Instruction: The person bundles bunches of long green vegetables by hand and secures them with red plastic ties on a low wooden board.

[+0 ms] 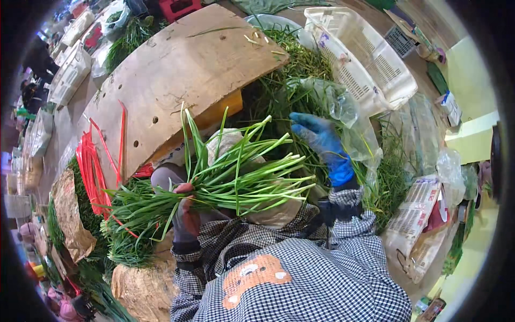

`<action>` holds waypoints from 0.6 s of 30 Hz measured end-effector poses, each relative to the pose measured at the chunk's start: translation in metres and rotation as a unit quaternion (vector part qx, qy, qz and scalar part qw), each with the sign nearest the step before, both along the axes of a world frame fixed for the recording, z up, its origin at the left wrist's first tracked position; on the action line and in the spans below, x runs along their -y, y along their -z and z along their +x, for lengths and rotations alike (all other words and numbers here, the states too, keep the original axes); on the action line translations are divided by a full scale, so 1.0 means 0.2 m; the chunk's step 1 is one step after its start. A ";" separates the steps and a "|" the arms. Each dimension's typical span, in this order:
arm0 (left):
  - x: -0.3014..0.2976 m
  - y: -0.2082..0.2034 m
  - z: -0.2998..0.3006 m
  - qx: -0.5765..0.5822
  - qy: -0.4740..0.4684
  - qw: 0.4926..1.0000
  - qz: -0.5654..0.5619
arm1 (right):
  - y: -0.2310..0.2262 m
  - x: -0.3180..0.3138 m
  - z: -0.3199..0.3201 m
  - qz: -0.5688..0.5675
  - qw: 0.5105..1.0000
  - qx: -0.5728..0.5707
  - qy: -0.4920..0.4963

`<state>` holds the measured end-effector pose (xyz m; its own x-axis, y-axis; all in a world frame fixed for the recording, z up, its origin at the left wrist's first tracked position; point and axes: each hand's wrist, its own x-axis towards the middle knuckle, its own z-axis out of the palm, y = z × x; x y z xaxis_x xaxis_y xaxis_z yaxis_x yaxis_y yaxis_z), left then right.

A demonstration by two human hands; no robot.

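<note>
My left hand (188, 212), in a dark reddish-grey glove, is closed round a bunch of garlic chives (252, 172) above my lap. The pale cut ends fan out to the right, and the leafy ends droop to the left. My right hand (322, 147), in a blue glove, is held apart from the bunch, its fingers stretched out and nothing visible in them. Beneath and beyond it lies a heap of loose greens (300, 64), partly under clear plastic. Another pile of chives (131, 225) sits left of my left hand.
A wooden board (177, 80) with a few scraps on it stands in front of me. Red plastic strips (91, 166) hang over its left end. A white plastic crate (375, 80) is at the far right, and another crate (413, 209) nearer. Brown sacking (145, 290) lies at lower left.
</note>
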<state>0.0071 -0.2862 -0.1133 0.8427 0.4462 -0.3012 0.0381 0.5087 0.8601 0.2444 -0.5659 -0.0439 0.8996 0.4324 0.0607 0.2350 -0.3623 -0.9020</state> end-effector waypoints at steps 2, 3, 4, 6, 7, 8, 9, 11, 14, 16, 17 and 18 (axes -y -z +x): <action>-0.06 0.12 -0.08 0.036 0.019 0.999 0.032 | 0.00 -0.14 0.03 0.039 0.996 -0.065 -0.046; -0.01 0.08 -0.05 0.020 0.021 0.999 0.029 | 0.03 -0.16 0.05 0.064 0.993 -0.083 -0.062; 0.00 0.07 -0.04 0.026 -0.005 0.998 -0.052 | 0.09 -0.20 0.06 0.096 0.986 -0.103 -0.085; -0.01 0.05 -0.02 0.033 -0.038 0.990 -0.130 | 0.11 -0.23 0.08 0.103 0.978 -0.148 -0.101; -0.01 0.04 -0.01 0.046 -0.012 0.995 -0.088 | 0.09 -0.24 0.08 0.139 0.969 -0.188 -0.080; 0.00 0.02 0.00 0.058 0.014 0.997 -0.046 | 0.07 -0.25 0.06 0.174 0.957 -0.226 -0.059; 0.01 0.00 0.00 0.065 0.001 0.996 -0.067 | 0.03 -0.25 0.04 0.204 0.953 -0.223 -0.023; 0.03 0.05 -0.02 0.052 -0.023 0.998 0.007 | 0.02 -0.19 0.07 0.225 0.959 -0.174 -0.005; 0.03 0.05 -0.04 0.036 -0.017 0.999 0.036 | -0.01 -0.06 0.10 0.225 0.967 -0.103 0.059; 0.02 0.04 -0.04 0.036 0.009 0.999 -0.005 | -0.03 0.00 0.10 0.134 0.985 -0.081 0.068; 0.02 0.03 -0.03 0.065 0.005 0.996 -0.064 | -0.04 0.00 0.07 0.077 0.996 0.012 0.030; 0.02 0.03 -0.03 0.091 -0.002 0.988 -0.122 | -0.06 -0.02 0.05 0.077 0.997 0.010 0.028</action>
